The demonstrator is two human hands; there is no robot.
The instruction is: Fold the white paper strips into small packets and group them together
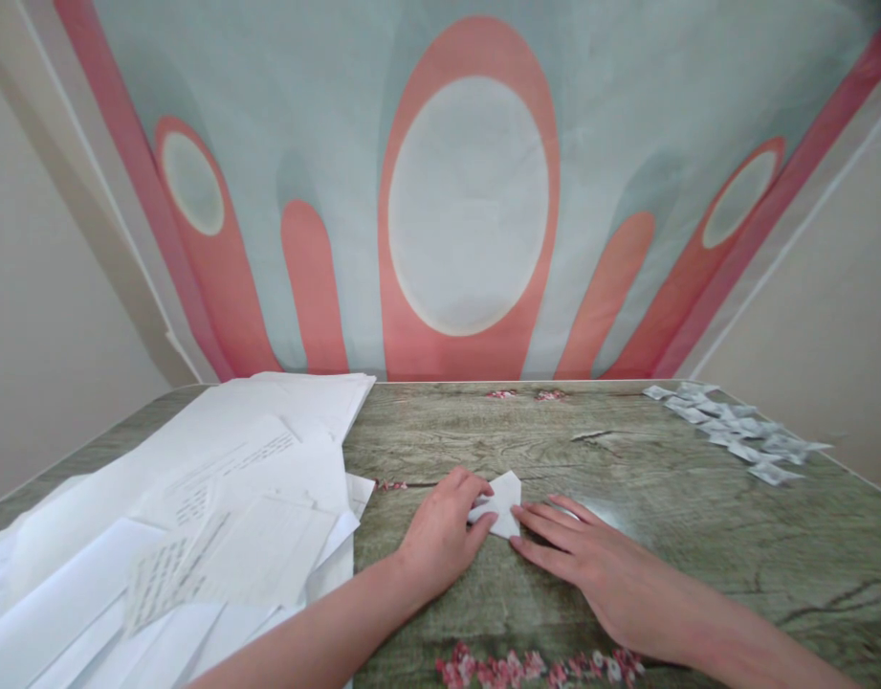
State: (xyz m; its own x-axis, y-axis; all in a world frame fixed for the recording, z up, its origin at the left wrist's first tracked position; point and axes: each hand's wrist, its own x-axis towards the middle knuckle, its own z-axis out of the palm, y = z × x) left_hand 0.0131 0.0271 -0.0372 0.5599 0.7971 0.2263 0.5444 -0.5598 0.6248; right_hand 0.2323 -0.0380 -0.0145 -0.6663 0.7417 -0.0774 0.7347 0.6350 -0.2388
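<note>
A small piece of white folded paper (507, 501) lies on the wood-patterned table between my hands, with a pointed corner at its upper right. My left hand (442, 528) pinches its left side between thumb and curled fingers. From the other side, my right hand (582, 551) reaches in with its fingers stretched out flat, the tips at the paper's right edge. The left fingers hide part of the paper, so its full folded shape does not show.
A big spread of loose white paper sheets (268, 459), some printed, covers the table's left side. Several small folded paper pieces (734, 426) lie in a cluster at the far right. Behind the table (698, 536) hangs a pink and grey-blue patterned backdrop (354, 96).
</note>
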